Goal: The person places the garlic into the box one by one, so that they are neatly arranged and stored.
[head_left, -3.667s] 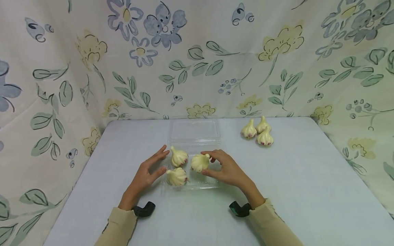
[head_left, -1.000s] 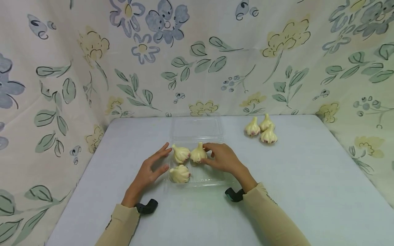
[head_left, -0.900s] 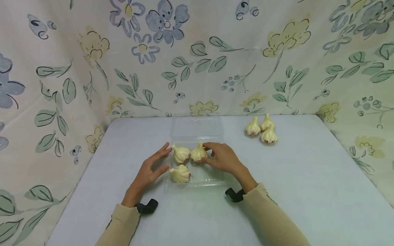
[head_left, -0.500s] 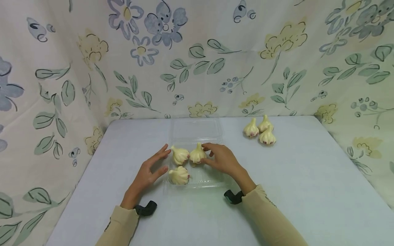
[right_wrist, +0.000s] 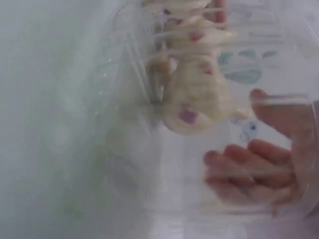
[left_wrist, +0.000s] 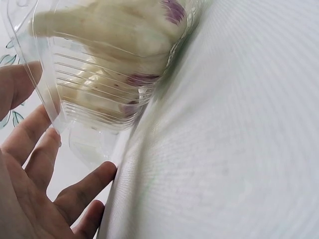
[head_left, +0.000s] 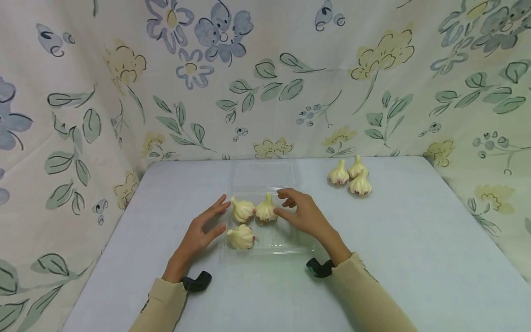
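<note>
A clear plastic clamshell box (head_left: 286, 251) lies open on the table, its lid (head_left: 264, 175) folded back. Inside it are three garlic bulbs: one at back left (head_left: 243, 210), one at front left (head_left: 241, 237), and one standing stem-up (head_left: 266, 211) beside the back-left bulb. My left hand (head_left: 199, 230) rests at the box's left wall with spread fingers; in the left wrist view its fingertips (left_wrist: 36, 74) touch the rim. Just right of the upright bulb, my right hand (head_left: 306, 216) is spread over the box, holding nothing. The right wrist view is blurred.
Three more garlic bulbs (head_left: 338, 173) stand grouped at the table's back right. A floral curtain (head_left: 265, 92) hangs behind the white table (head_left: 394, 258). Each wrist wears a black camera mount (head_left: 197, 281).
My right hand brought a garlic bulb back in the box and set it stem-up beside the back-left one, then let go and drew slightly right. The left hand has stayed in place.
</note>
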`<state>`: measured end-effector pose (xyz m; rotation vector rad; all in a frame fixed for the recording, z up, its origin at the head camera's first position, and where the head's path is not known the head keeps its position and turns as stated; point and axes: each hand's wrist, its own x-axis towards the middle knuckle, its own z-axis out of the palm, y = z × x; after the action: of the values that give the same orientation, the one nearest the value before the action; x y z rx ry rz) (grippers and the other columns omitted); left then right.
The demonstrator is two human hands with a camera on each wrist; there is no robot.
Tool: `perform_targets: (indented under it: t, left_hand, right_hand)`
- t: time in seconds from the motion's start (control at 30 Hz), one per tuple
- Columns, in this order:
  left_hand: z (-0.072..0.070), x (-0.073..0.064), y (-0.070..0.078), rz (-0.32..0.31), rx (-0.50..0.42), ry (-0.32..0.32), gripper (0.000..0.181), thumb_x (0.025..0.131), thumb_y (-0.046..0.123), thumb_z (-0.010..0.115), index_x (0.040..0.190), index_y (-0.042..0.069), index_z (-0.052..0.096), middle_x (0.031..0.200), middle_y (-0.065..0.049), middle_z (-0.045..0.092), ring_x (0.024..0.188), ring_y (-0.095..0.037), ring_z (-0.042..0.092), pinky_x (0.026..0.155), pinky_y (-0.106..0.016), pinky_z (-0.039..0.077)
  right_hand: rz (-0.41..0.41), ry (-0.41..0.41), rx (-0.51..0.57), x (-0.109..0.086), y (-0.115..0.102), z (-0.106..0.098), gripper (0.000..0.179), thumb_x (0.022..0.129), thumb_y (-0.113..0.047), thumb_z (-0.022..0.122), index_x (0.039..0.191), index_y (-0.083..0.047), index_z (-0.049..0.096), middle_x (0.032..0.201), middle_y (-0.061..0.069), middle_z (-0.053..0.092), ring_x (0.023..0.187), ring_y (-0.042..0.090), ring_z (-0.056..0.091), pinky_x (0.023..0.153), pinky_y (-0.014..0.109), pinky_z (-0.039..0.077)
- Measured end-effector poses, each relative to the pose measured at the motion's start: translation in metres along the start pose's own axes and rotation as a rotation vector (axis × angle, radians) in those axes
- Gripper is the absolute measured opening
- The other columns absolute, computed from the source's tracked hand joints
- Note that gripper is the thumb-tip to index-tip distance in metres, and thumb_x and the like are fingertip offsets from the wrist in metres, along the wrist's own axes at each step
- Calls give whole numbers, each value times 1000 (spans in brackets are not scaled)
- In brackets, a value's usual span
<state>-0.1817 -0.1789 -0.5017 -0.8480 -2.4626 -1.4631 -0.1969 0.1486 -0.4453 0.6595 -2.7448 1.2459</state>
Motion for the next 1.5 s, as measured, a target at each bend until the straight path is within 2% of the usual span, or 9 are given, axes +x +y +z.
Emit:
perform_targets:
  t: [0.07, 0.17, 0.4, 0.63, 1.0, 1.5]
  left_hand:
    - [0, 0, 0, 5, 4, -2, 58, 94, 6, 67, 149, 13, 52, 165, -10, 36, 130, -41, 60, 116, -15, 27]
    - [1, 0, -1, 6, 3, -12, 58, 94, 6, 67, 150, 13, 51, 166, -10, 35, 131, -40, 59, 117, -16, 27]
    - [3, 1, 0, 6, -14, -20, 59, 94, 5, 67, 150, 13, 51, 166, -9, 34, 134, -37, 58, 118, -18, 27]
    - [3, 2, 2, 6, -5, -17, 57, 95, 5, 67, 150, 13, 52, 165, -10, 36, 133, -37, 59, 118, -20, 28]
    - [2, 2, 5, 14, -6, -14, 58, 94, 5, 68, 149, 12, 52, 165, -11, 36, 131, -37, 60, 117, -17, 27]
    - [0, 0, 3, 4, -11, -9, 58, 94, 5, 67, 149, 13, 52, 166, -10, 35, 133, -37, 59, 118, -16, 25]
  right_hand:
    - [-40, 36, 50, -2, 4, -2, 49, 94, -22, 75, 136, -2, 60, 127, 20, 69, 104, 30, 72, 92, 46, 58]
    - [-108, 77, 68, -6, 10, -4, 46, 93, -18, 76, 133, 0, 61, 123, 20, 71, 105, 31, 73, 93, 44, 58]
    - [-181, 98, 5, -14, 17, -6, 45, 92, -15, 76, 133, -4, 61, 125, 16, 71, 116, 31, 68, 98, 50, 54]
    - [-172, 98, -1, -16, 16, -10, 43, 92, -15, 76, 132, -5, 63, 124, 16, 72, 115, 30, 68, 97, 52, 54]
    - [-166, 203, 22, -17, 16, -21, 39, 89, -10, 79, 126, -6, 67, 114, 14, 75, 105, 29, 72, 92, 46, 57]
    - [-110, 262, 46, -15, 18, -32, 35, 91, -11, 77, 124, -6, 68, 106, 16, 76, 96, 27, 72, 86, 47, 59]
